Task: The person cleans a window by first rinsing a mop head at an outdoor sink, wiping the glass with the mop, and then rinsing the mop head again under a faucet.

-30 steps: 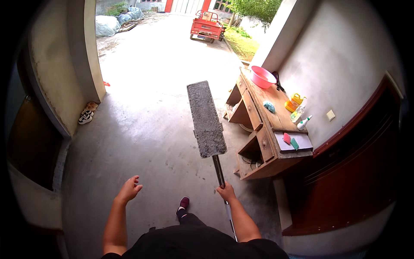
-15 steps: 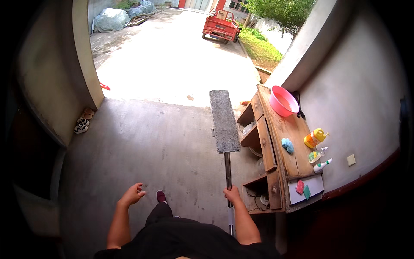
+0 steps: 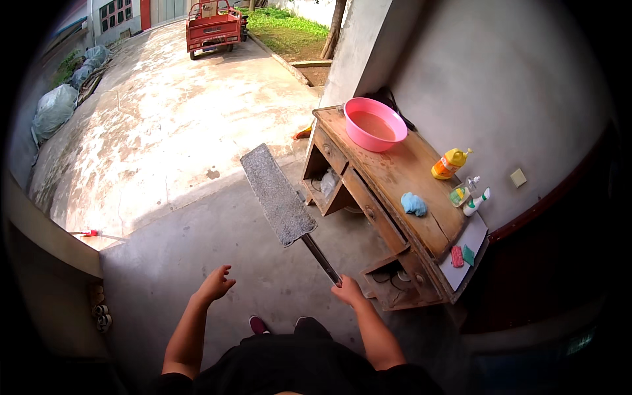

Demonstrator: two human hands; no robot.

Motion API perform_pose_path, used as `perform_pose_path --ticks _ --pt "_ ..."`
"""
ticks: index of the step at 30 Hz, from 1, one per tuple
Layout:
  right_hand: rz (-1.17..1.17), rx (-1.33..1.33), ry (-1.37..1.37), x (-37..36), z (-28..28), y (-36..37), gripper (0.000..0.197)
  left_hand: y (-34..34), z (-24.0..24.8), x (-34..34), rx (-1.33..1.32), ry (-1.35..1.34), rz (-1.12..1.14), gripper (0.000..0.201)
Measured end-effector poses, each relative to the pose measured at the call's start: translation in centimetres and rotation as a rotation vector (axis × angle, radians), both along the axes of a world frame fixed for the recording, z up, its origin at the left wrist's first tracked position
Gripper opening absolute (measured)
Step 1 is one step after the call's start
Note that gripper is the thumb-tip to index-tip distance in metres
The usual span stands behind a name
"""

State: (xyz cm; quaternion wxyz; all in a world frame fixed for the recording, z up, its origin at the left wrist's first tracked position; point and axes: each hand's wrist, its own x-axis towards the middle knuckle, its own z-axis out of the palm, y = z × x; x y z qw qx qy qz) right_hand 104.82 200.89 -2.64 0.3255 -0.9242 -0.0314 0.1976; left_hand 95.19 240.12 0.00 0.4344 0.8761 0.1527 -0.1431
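My right hand (image 3: 347,291) is wrapped round the dark metal pole of a flat mop. The mop's grey fluffy pad (image 3: 278,195) points away from me and to the left, raised above the concrete floor, beside the wooden desk (image 3: 421,174). My left hand (image 3: 216,284) hangs over the floor at my left, its fingers apart and bent a little, with nothing in it. On the desk stands a pink basin (image 3: 376,125) with cloudy brownish water in it. A light blue cloth (image 3: 413,204) lies crumpled nearer to me on the desk top.
Along the wall side of the desk stand a yellow pump bottle (image 3: 449,164), a clear bottle (image 3: 463,191) and a white spray bottle (image 3: 476,202). Red and green sponges (image 3: 457,256) lie at the near end. Shoes (image 3: 102,317) sit by the left wall; a red cargo tricycle (image 3: 214,27) stands outside.
My view has turned right toward the desk. The mop pad has swung from pointing straight ahead to pointing left. My right hand still grips the pole, and my left stays empty.
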Motion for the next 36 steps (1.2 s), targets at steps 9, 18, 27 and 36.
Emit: perform_pose_path --ticks 9,18,27,36 --pt "0.011 -0.008 0.111 10.5 0.1 1.7 0.028 -6.2 0.9 20.9 -0.749 -0.109 0.062 0.064" --pt "0.143 0.087 0.055 20.0 -2.6 4.6 0.027 -7.3 1.5 31.8 -1.754 -0.015 0.375 0.046" --pt "0.268 0.103 0.264 23.5 -1.1 6.8 0.039 -5.4 -1.6 38.5 -1.775 -0.099 0.48 0.048" --pt "-0.789 -0.869 -0.438 35.1 2.6 -14.2 0.059 -2.4 2.8 40.3 -1.751 -0.286 0.41 0.064"
